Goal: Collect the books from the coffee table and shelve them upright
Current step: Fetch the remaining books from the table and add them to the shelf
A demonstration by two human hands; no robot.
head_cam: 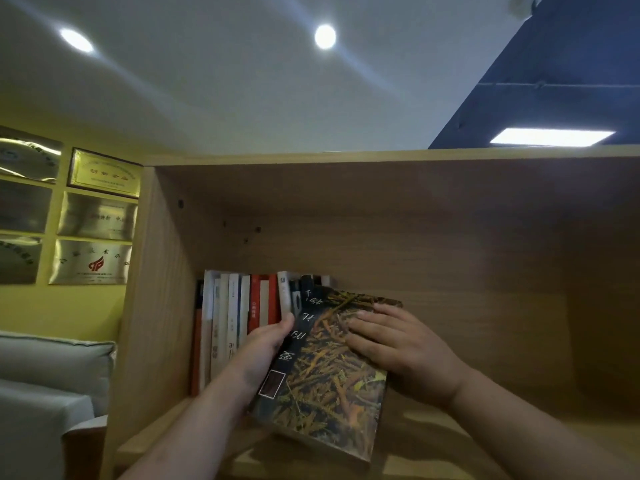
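A dark book with a yellow-brown twig pattern on its cover [325, 386] leans to the left in a wooden shelf compartment [485, 271], against a row of upright books [242, 317]. My left hand [265, 351] grips its spine edge, thumb curled over the top. The flat fingers of my right hand [401, 344] press on the cover. The book's lower corner sticks out past the shelf board's front edge [145, 448].
The upright row of white, red and dark books fills the compartment's left end. To the right of the leaning book the shelf is bare wood. Metal plaques [93, 261] hang on the yellow wall at left, above a grey sofa [52, 368].
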